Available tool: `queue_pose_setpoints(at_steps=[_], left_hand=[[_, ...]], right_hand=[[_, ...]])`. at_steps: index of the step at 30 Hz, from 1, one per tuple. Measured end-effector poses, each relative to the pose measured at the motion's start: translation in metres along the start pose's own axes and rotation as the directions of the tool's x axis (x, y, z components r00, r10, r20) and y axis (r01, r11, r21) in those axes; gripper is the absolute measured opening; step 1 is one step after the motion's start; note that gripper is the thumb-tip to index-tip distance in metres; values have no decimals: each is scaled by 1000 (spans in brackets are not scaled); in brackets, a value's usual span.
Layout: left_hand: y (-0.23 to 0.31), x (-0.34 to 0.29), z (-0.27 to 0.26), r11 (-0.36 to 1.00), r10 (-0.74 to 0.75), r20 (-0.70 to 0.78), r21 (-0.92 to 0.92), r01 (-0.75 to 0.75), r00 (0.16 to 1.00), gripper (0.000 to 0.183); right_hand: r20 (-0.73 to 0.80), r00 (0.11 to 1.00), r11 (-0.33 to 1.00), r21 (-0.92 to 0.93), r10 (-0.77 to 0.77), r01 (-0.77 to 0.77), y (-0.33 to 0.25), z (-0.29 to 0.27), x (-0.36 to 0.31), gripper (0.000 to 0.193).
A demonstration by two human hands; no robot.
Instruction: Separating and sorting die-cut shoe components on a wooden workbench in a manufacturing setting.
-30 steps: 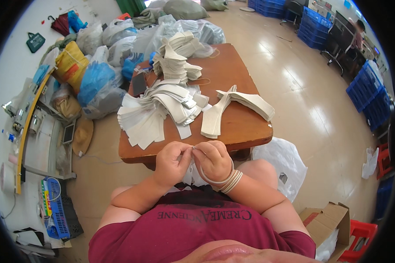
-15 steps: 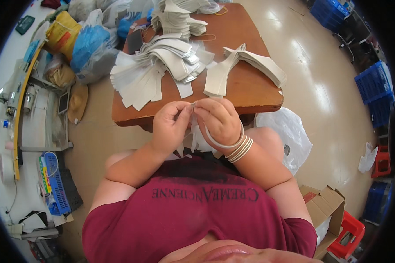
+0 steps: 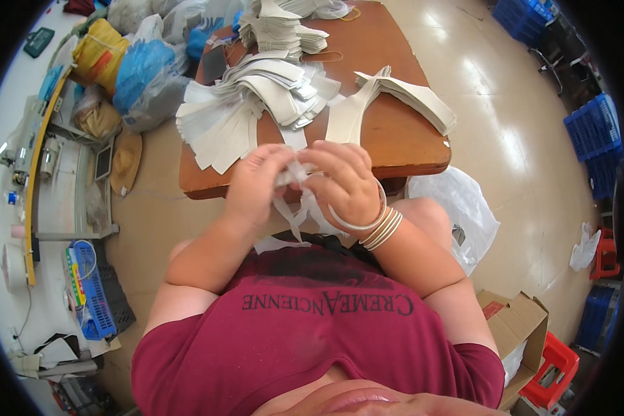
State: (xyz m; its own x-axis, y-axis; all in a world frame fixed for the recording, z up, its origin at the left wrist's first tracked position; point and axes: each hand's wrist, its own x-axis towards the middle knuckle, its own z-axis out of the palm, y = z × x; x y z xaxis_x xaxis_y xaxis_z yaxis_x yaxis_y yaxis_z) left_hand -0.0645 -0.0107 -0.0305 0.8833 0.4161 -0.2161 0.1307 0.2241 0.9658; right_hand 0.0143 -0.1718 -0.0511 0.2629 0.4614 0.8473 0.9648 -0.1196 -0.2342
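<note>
Just in front of the table's near edge, my left hand (image 3: 251, 186) and my right hand (image 3: 348, 182) meet with fingers bent. Thin, crumpled white strips (image 3: 299, 172) are pinched between them, and loose ends hang down over my lap. Motion smears the left fingertips slightly. Beyond my hands, a fanned pile of curved off-white pieces (image 3: 225, 139) covers the left part of the brown table (image 3: 388, 149). To its right, a curved stack (image 3: 416, 104) of similar pieces lies across another bundle. A taller stack (image 3: 277, 31) stands farther back.
A dark flat object (image 3: 213, 64) lies at the table's left side. Filled bags (image 3: 145, 80) crowd the floor at far left. A white plastic bag (image 3: 457, 211) sits beside my right knee. The cardboard box (image 3: 520, 326) and red stool (image 3: 558, 367) are at lower right.
My hands have parted slightly at the fingertips, and the left one has turned and moved up. More of the white strips now shows between and below them.
</note>
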Motion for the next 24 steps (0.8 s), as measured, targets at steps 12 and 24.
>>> queue_pose_setpoints(at_steps=[12, 24], left_hand=[[77, 33, -88, 873, 273, -460, -252, -419, 845, 14], [123, -19, -72, 854, 519, -236, 182, -488, 821, 21]], right_hand=[[812, 562, 927, 317, -155, -203, -3, 5, -22, 19], [780, 621, 844, 283, 74, -457, 32, -15, -40, 28]])
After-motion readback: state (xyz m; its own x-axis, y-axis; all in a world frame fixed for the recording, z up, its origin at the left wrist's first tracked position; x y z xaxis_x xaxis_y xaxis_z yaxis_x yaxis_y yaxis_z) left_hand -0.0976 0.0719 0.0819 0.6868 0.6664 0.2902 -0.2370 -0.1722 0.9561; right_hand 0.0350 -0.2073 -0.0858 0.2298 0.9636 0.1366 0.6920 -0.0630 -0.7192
